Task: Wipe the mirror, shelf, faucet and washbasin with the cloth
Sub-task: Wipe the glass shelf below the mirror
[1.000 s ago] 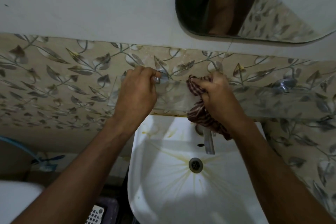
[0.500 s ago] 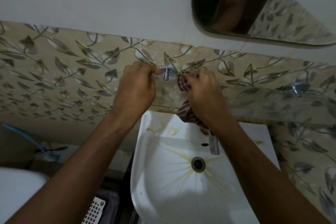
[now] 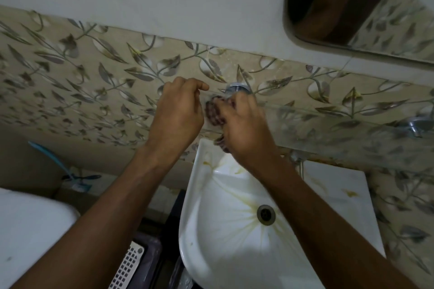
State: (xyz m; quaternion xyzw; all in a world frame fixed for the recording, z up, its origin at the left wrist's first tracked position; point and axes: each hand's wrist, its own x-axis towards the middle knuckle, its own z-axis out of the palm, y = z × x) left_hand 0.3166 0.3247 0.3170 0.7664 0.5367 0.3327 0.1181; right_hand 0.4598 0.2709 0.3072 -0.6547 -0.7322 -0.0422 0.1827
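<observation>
My right hand (image 3: 242, 129) bunches the cloth (image 3: 212, 112) on the glass shelf (image 3: 328, 122), just beside the bracket (image 3: 236, 88) at 12 o'clock. My left hand (image 3: 179, 110) curls at the shelf's end; grip unclear. Pressing hard could crack the glass. The faucet is hidden; the cloth blurs.

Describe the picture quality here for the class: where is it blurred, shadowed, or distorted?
Head view: the right hand and its cloth are motion-blurred; the left hand is sharper; dim light, with a shadow over the washbasin near rim; wide-angle bending curves the tile border and mirror edge.
</observation>
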